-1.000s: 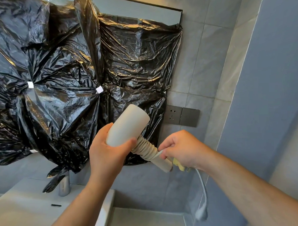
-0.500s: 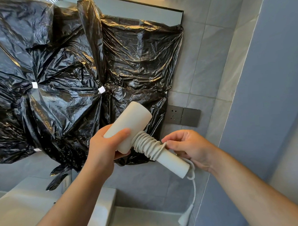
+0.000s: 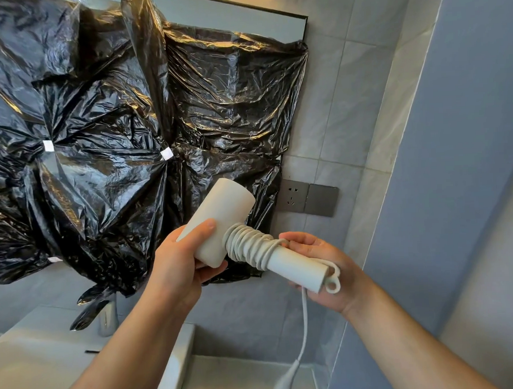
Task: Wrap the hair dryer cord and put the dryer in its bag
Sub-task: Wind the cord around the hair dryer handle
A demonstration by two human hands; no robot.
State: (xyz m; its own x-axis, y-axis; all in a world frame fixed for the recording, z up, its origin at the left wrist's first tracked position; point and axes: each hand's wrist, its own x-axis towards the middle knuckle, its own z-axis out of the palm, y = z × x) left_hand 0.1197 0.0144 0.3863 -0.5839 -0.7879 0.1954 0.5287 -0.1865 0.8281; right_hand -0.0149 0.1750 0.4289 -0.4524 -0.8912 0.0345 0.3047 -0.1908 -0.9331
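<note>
Left hand (image 3: 180,266) grips the dryer (image 3: 225,219) by its barrel mid-air, right hand (image 3: 329,269) pinches the cord (image 3: 276,244) at the handle (image 3: 296,264), and if that pinch eases the dangling plug (image 3: 285,382) could drag the coils (image 3: 246,249) loose.

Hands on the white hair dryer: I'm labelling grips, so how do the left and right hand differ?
The left hand wraps the fat barrel of the white plastic hair dryer, thumb on top; the right hand lies behind its slim handle, palm toward the camera. The left hand touches no cord; the right hand pinches the white cord beside the coil. Both support the dryer in the air.
</note>
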